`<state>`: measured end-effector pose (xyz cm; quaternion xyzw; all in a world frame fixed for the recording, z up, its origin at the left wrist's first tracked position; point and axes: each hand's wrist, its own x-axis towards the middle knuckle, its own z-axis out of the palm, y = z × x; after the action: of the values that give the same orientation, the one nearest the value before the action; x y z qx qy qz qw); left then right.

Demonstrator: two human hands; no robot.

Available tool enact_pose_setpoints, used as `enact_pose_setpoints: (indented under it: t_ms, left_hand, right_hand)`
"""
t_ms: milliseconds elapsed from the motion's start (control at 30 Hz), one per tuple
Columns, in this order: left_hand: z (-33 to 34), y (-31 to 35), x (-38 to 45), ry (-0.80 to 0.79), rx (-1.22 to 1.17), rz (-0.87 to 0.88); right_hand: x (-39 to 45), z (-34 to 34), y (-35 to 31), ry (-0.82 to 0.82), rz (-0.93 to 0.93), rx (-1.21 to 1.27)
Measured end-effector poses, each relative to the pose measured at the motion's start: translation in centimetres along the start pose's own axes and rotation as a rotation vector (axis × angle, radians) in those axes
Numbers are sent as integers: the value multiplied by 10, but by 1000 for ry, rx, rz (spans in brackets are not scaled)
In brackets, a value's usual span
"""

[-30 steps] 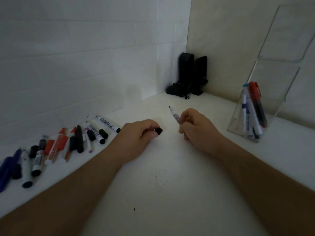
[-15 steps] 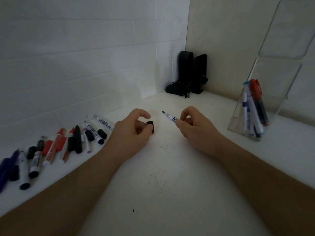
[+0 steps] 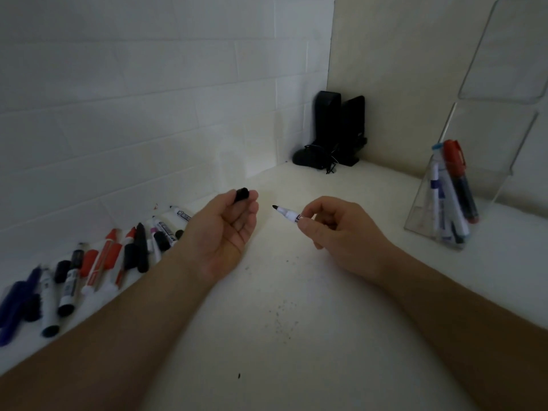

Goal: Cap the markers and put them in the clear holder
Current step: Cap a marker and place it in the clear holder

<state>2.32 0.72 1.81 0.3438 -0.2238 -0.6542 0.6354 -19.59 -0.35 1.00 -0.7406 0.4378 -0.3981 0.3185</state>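
My left hand (image 3: 225, 229) is turned palm up and pinches a small black cap (image 3: 241, 194) at its fingertips. My right hand (image 3: 341, 229) grips a white marker (image 3: 289, 214) whose bare black tip points left toward the cap, a short gap apart. The clear holder (image 3: 427, 215) stands at the right with a few capped markers (image 3: 453, 191) leaning inside, one with a red cap. A row of loose markers and caps (image 3: 98, 265) in black, red and blue lies along the left wall.
Two black speakers (image 3: 338, 134) with a cable stand in the far corner. A tall clear acrylic stand (image 3: 504, 54) rises behind the holder. White tiled wall on the left. Small dark specks (image 3: 281, 321) dot the white tabletop.
My left hand has turned palm up and lifted the cap. My right hand has swung the marker so its tip points left at the cap.
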Motion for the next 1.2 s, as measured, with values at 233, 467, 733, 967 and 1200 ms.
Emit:
enact_pose_setpoints:
  t_ms: [233,467,733,967,1200]
  left_hand:
    - [0,-10,-1,-31,147,76]
    - [2,-13,-2,-55,261,126]
    - [3,-22,-8,-92,619,240]
    - [0,-25,-11,-139,980,317]
    - [-3,-24,-12,-193,1024,315]
  right_hand:
    - [1,-1,5,51,-9,-38]
    - [2,-2,6,25,-3,-91]
    - [0,-4,10,36,-77,-190]
    - [0,-13,7,-14,-120,-301]
    - [0,-14,8,-101,-39,-155]
